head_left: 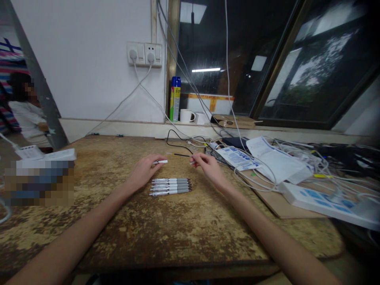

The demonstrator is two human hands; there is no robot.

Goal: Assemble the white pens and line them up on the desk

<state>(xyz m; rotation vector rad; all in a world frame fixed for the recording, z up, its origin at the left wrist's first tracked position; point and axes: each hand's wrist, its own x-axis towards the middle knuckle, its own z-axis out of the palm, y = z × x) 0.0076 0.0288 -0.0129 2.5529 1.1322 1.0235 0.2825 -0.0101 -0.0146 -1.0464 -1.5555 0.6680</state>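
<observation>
My left hand (pixel 144 171) is closed on a white pen barrel (pixel 162 161), whose end sticks out to the right past the fingertips. Opposite it, my right hand (pixel 209 168) is pinched on a thin dark pen refill (pixel 181 155); its pale tip points left, apart from the barrel. A small greyish piece (pixel 192 162) shows at the right fingertips, too small to make out. Just below both hands, several white and grey pens (pixel 170 187) lie side by side on the worn wooden table (pixel 178 229).
On the right lie white plastic packages (pixel 276 160), tangled cables and a power strip (pixel 320 198) on a brown board. A spray can (pixel 175 99) and a white mug (pixel 187 115) stand on the sill. At far left a person (pixel 28 111) sits beyond the table.
</observation>
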